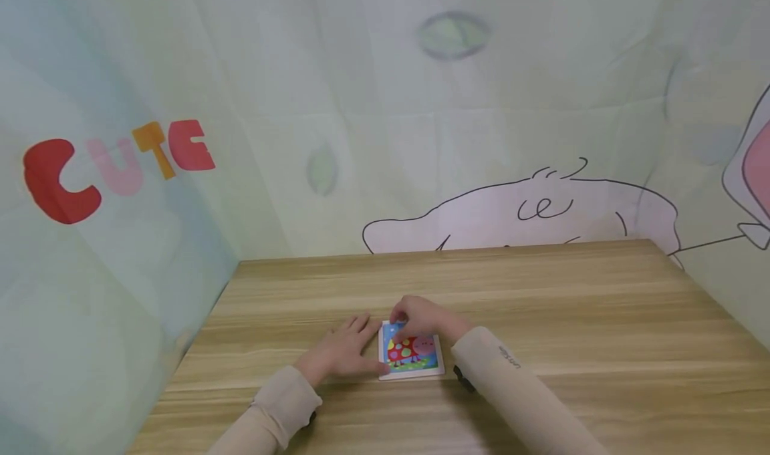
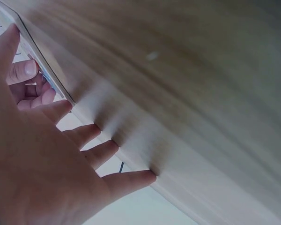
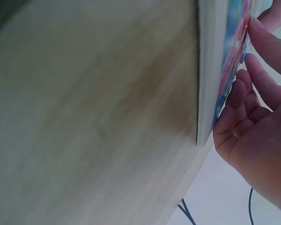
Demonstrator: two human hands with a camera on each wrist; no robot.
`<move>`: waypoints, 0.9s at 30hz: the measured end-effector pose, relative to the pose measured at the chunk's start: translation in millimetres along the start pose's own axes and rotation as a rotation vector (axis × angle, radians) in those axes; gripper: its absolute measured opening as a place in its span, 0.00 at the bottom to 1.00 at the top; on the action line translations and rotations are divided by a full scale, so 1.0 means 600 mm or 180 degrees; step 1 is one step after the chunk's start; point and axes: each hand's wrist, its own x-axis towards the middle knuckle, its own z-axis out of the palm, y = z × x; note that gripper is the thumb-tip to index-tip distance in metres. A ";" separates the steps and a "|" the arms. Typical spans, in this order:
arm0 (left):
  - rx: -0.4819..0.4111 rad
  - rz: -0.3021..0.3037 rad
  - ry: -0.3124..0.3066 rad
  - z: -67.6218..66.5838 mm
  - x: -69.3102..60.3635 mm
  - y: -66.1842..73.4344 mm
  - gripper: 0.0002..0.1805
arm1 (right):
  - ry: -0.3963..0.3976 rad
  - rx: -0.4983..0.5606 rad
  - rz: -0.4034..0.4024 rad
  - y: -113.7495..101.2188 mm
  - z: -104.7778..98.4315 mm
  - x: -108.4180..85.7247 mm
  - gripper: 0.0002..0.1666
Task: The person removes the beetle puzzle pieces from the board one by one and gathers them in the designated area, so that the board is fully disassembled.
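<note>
A small square picture puzzle [image 1: 415,361] with a white border lies flat on the wooden table, showing a red spotted ladybug on blue and green. My left hand [image 1: 345,349] rests beside its left edge, fingers spread on the table, the thumb touching the lower left corner. Above the puzzle's upper part, my right hand [image 1: 421,316] has its thumb and forefinger bent at the surface. Between those fingertips a thin blue puzzle piece [image 3: 244,57] shows edge-on in the right wrist view, mostly hidden. The other right fingers curl against the puzzle's edge.
The wooden table [image 1: 541,294] stretches out around the puzzle. Behind it hangs a pale printed cloth [image 1: 361,74] with a cartoon figure, and coloured letters mark the cloth at left. Dark bands show at both sleeve cuffs.
</note>
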 end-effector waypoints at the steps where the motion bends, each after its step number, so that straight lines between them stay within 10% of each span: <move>1: 0.0001 -0.0005 -0.0002 0.000 0.000 0.000 0.49 | 0.0004 -0.0010 0.0006 0.000 0.001 0.000 0.14; 27: 0.0009 -0.0026 -0.0005 0.004 0.003 -0.002 0.50 | 0.0114 0.0494 -0.0001 0.003 0.000 -0.002 0.09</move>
